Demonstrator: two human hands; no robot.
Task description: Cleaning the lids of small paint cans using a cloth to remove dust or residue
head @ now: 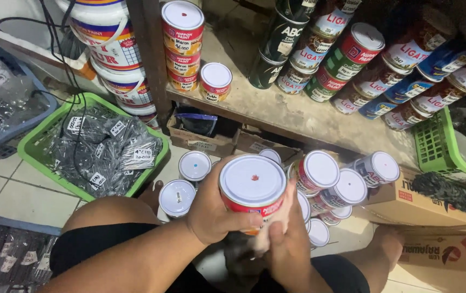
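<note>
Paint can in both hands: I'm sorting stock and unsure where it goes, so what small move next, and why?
Probably lift the paint can toward the wooden shelf. The left hand and right hand have it in a firm grip, and a matching white-lidded stack stands there with bare shelf beside it.

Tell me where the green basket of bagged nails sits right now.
The green basket sits on the tiled floor at the left of the head view, beside the wooden shelf post, below the stacked white paint buckets and left of the person's knee.

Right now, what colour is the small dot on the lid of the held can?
Red, on the white lid of the can; head view.
</note>
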